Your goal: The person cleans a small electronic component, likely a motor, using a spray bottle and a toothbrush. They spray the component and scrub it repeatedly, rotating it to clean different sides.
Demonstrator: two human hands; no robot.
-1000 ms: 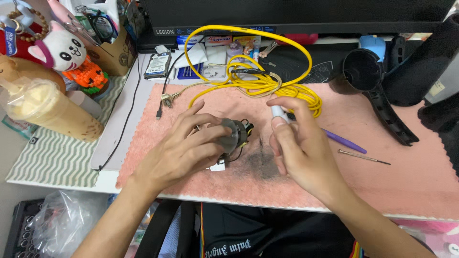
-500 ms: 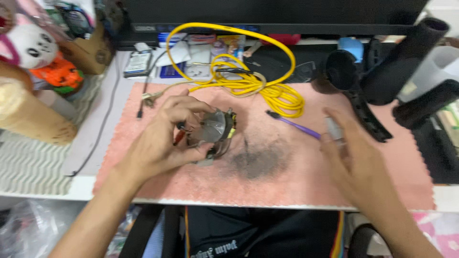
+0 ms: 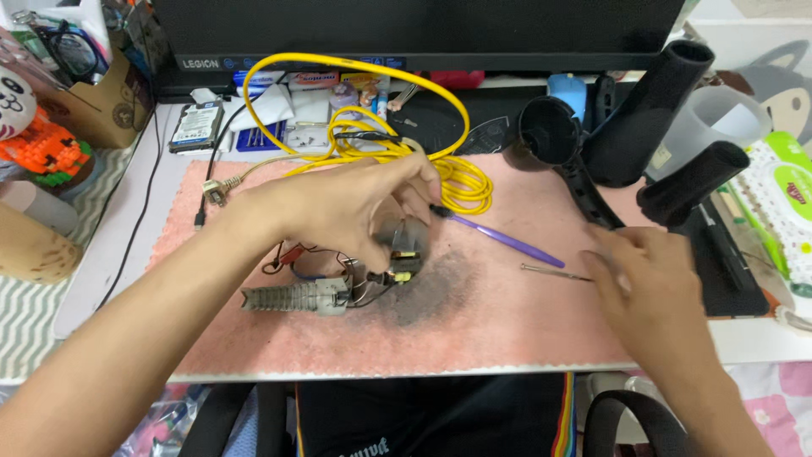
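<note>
The left hand [image 3: 351,211] pinches a small dark motor unit [image 3: 404,245] between its fingertips, lifting it just above the sooty patch on the pink mat [image 3: 524,330]; thin wires run from it to a grey heating coil [image 3: 296,297] lying on the mat beside it. The right hand [image 3: 655,283] hovers apart over the mat's right side, fingers loosely curled and blurred, so whether it holds anything cannot be told; a thin metal pin [image 3: 554,272] and a purple tool [image 3: 507,240] lie near it. This looks like mid-disassembly; a steady hold and a picked-up tool seem needed.
</note>
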